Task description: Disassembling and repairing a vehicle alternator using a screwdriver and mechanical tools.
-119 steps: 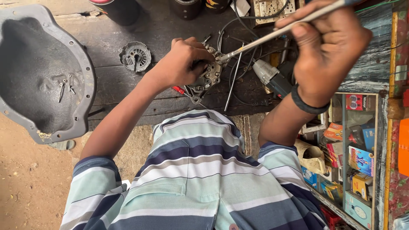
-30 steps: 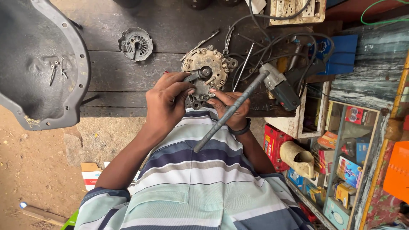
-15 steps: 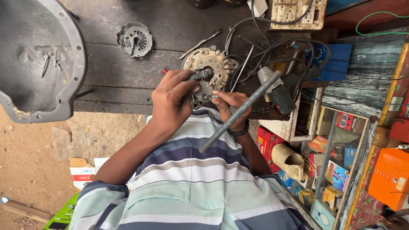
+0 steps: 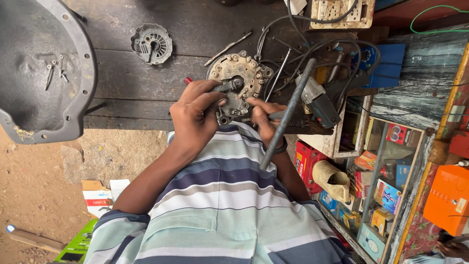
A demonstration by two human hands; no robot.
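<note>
Head view: left hand (image 4: 195,115) is pinching a small dark tool onto the round metal plate (image 4: 239,73) at the bench edge — right hand (image 4: 264,120) is clamping a long steel rod (image 4: 286,115) beside it. I'd be keeping that plate braced flat. Red box (image 4: 308,161) and small colourful cartons (image 4: 386,195) are sitting on the shelf at right — orange box (image 4: 447,198) beyond.

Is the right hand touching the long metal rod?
Touching. The head view shows the right hand wrapped around the long metal rod, which runs diagonally through its fingers.
</note>
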